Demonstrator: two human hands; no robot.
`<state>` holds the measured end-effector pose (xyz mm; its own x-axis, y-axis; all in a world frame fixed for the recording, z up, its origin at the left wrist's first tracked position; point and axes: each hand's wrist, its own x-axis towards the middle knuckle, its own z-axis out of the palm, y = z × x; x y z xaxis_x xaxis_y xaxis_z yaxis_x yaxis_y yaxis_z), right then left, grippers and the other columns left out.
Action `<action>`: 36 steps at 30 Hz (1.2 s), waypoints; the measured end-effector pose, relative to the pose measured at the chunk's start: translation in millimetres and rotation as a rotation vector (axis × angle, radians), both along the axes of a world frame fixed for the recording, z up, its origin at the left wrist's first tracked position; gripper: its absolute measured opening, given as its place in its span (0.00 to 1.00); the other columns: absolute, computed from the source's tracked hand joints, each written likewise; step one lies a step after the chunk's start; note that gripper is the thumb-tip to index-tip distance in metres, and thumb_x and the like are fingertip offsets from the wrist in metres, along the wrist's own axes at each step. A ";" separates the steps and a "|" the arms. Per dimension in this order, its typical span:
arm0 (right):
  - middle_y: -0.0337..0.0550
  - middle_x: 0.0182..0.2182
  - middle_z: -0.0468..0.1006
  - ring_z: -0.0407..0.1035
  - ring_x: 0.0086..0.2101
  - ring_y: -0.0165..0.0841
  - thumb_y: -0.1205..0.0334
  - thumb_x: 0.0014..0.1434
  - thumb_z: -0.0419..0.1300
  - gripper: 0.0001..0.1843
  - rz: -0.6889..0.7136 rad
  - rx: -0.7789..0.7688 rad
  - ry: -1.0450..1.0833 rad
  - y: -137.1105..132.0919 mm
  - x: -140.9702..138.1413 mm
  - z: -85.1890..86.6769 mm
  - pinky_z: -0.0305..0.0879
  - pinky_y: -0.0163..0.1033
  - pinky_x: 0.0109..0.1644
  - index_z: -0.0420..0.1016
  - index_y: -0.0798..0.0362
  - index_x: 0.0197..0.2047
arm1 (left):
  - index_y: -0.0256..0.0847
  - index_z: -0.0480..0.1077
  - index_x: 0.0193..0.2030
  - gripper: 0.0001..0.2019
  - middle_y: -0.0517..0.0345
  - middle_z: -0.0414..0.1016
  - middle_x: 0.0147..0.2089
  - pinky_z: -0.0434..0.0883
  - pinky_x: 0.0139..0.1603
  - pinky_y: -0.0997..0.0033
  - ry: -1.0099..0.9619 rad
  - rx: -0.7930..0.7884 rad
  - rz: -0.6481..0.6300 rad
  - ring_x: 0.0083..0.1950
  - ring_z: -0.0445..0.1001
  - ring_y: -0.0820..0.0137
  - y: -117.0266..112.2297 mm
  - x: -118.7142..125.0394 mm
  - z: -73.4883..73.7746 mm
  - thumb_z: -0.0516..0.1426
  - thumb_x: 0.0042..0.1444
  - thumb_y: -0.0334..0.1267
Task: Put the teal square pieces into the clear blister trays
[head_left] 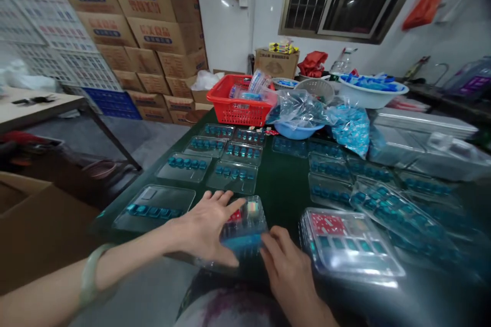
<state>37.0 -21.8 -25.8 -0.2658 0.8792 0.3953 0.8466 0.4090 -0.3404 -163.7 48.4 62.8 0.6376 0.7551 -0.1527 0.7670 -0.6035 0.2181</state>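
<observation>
My left hand (209, 222), with a pale green bangle on its wrist, lies spread over a clear plastic case (255, 209) at the table's near edge. Inside the case are a red printed piece, a small pale block and a blurred blue strip (245, 240). Curled fingers of my right hand (286, 260) close at the case's right edge, by the strip's end; their exact hold is partly hidden. To the right stands a stack of similar clear cases (353, 242), its top one showing a red patterned card and a row of teal pieces.
Clear trays with teal blocks (187, 163) line the green table's left side, and more overlap at right (399, 209). Behind stand a red basket (243, 107), a blue bowl (299, 130) and plastic bags. Cardboard cartons (149, 36) are stacked at back left.
</observation>
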 end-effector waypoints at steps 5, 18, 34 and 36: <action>0.48 0.39 0.65 0.66 0.31 0.33 0.68 0.55 0.45 0.14 0.032 0.022 -0.072 -5.6 5.3 4.7 0.66 0.38 0.30 0.65 0.51 0.43 | 0.45 0.47 0.60 0.48 0.40 0.49 0.58 0.50 0.50 0.46 -0.018 -0.018 0.023 0.54 0.52 0.46 -14.1 -3.3 -15.2 0.60 0.28 0.54; 0.40 0.35 0.67 0.66 0.32 0.31 0.70 0.51 0.51 0.16 0.239 -0.313 -0.101 3.5 24.4 41.8 0.65 0.34 0.33 0.63 0.47 0.43 | 0.56 0.52 0.56 0.46 0.47 0.48 0.57 0.52 0.47 0.44 -0.086 -0.026 -0.028 0.52 0.53 0.45 -10.6 -4.4 -19.5 0.63 0.24 0.49; 0.47 0.36 0.67 0.65 0.31 0.28 0.64 0.56 0.50 0.09 -0.293 -0.211 -0.579 245.1 75.6 41.7 0.58 0.33 0.32 0.66 0.59 0.38 | 0.49 0.54 0.57 0.25 0.50 0.48 0.61 0.42 0.57 0.44 -0.337 -0.151 0.270 0.61 0.44 0.56 24.5 -25.4 -4.5 0.50 0.50 0.47; 0.46 0.37 0.67 0.64 0.29 0.27 0.64 0.56 0.51 0.09 -0.295 -0.217 -0.627 261.7 75.7 31.0 0.60 0.34 0.32 0.66 0.61 0.37 | 0.49 0.56 0.55 0.24 0.50 0.50 0.60 0.43 0.56 0.44 -0.375 -0.130 0.299 0.60 0.46 0.56 31.4 -30.9 -9.5 0.50 0.51 0.45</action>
